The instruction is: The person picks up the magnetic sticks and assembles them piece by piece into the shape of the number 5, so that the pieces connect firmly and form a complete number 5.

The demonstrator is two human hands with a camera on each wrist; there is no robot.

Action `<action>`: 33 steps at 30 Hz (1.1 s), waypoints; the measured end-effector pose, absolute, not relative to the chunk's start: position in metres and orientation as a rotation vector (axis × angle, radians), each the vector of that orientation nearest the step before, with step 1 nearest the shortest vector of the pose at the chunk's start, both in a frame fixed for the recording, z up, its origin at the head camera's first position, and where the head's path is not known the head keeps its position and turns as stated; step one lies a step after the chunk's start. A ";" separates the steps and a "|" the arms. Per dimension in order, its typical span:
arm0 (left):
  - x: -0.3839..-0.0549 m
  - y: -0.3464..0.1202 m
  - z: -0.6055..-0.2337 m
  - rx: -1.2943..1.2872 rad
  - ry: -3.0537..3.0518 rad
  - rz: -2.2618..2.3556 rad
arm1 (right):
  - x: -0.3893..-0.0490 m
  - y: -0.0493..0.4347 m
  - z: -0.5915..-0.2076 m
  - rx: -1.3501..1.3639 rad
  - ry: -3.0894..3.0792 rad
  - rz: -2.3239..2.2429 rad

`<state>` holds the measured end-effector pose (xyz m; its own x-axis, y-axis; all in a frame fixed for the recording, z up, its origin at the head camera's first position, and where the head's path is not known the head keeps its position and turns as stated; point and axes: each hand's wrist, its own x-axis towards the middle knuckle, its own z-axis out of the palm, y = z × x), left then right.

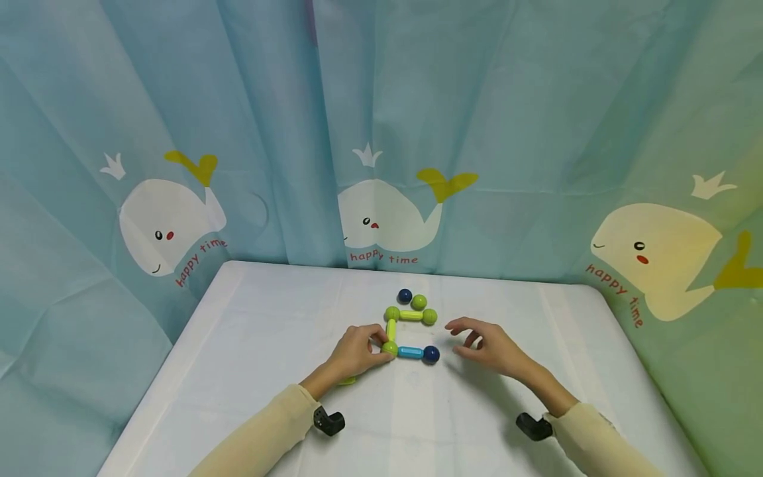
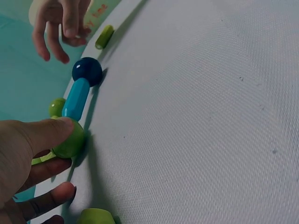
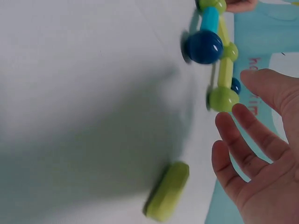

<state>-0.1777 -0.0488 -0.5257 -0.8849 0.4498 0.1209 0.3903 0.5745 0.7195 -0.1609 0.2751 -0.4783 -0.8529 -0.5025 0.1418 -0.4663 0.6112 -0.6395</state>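
Observation:
My left hand (image 1: 356, 352) pinches a green ball (image 2: 70, 140) at one corner of a joined ball-and-rod shape. From that ball a blue rod (image 1: 410, 352) runs right to a dark blue ball (image 1: 431, 354). A yellow-green rod (image 1: 391, 330) runs away from the held ball to another green ball (image 1: 392, 314). There a second yellow-green rod (image 1: 411, 315) leads right to a green end ball (image 1: 429, 317). My right hand (image 1: 490, 346) hovers right of the shape, fingers loosely bent, holding nothing.
A loose dark blue ball (image 1: 405, 296) and a loose green ball (image 1: 419, 302) lie behind the shape. One yellow-green rod (image 3: 167, 192) lies near my right hand, another (image 1: 348, 381) partly under my left wrist. A whale-print curtain (image 1: 507, 132) stands beyond the white table (image 1: 286, 291).

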 end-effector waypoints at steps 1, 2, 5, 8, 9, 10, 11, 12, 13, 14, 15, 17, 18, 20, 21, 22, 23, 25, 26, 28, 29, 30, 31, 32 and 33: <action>-0.178 -0.049 -0.526 0.727 2.720 1.214 | -0.161 0.278 -0.477 -0.832 2.787 -1.077; -0.178 -0.049 -0.526 0.728 2.720 1.213 | -0.161 0.280 -0.476 -0.831 2.800 -1.081; -0.178 -0.049 -0.527 0.732 2.720 1.213 | -0.161 0.288 -0.473 -0.826 2.834 -1.090; -0.177 -0.050 -0.528 0.729 2.719 1.221 | -0.160 0.294 -0.470 -0.835 2.866 -1.089; -0.177 -0.050 -0.527 0.728 2.719 1.223 | -0.159 0.296 -0.469 -0.836 2.876 -1.089; -0.177 -0.050 -0.527 0.726 2.720 1.225 | -0.159 0.297 -0.469 -0.838 2.888 -1.087; -0.177 -0.050 -0.526 0.726 2.722 1.225 | -0.159 0.299 -0.468 -0.838 2.897 -1.085; -0.177 -0.050 -0.526 0.727 2.723 1.224 | -0.159 0.300 -0.468 -0.835 2.905 -1.084; -0.177 -0.050 -0.526 0.726 2.724 1.223 | -0.158 0.302 -0.467 -0.830 2.911 -1.084; -0.177 -0.050 -0.526 0.726 2.724 1.223 | -0.158 0.303 -0.467 -0.827 2.917 -1.082; -0.177 -0.050 -0.526 0.726 2.724 1.222 | -0.158 0.305 -0.468 -0.821 2.923 -1.076; -0.178 -0.049 -0.526 0.724 2.722 1.217 | -0.158 0.308 -0.468 -0.809 2.925 -1.065; -0.178 -0.049 -0.526 0.723 2.721 1.217 | -0.158 0.310 -0.469 -0.809 2.927 -1.055; -0.178 -0.049 -0.527 0.721 2.717 1.219 | -0.158 0.313 -0.469 -0.806 2.921 -1.035; -0.178 -0.049 -0.527 0.723 2.716 1.221 | -0.158 0.314 -0.469 -0.803 2.916 -1.023; -0.178 -0.049 -0.527 0.723 2.715 1.224 | -0.157 0.316 -0.470 -0.800 2.908 -1.010; -0.178 -0.049 -0.527 0.725 2.714 1.227 | -0.157 0.317 -0.470 -0.799 2.901 -0.995; -0.179 -0.049 -0.527 0.728 2.711 1.233 | -0.158 0.320 -0.471 -0.790 2.881 -0.972; -0.179 -0.049 -0.527 0.730 2.712 1.233 | -0.158 0.322 -0.472 -0.797 2.875 -0.961; -0.179 -0.049 -0.527 0.736 2.714 1.235 | -0.159 0.324 -0.473 -0.790 2.858 -0.931; -0.179 -0.049 -0.527 0.740 2.715 1.235 | -0.159 0.325 -0.474 -0.781 2.845 -0.920; -0.179 -0.049 -0.528 0.744 2.717 1.234 | -0.160 0.326 -0.475 -0.771 2.832 -0.907; -0.179 -0.049 -0.528 0.748 2.719 1.234 | -0.160 0.327 -0.475 -0.756 2.811 -0.895; -0.179 -0.049 -0.528 0.750 2.720 1.234 | -0.161 0.328 -0.476 -0.739 2.789 -0.883; -0.179 -0.050 -0.528 0.751 2.720 1.236 | -0.161 0.328 -0.475 -0.714 2.765 -0.871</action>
<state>-0.1786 -0.0495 -0.5279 -0.8795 0.4544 0.1416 0.4056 0.5598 0.7226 -0.1612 0.3280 -0.4749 -0.8742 -0.4855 -0.0052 -0.3948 0.7171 -0.5743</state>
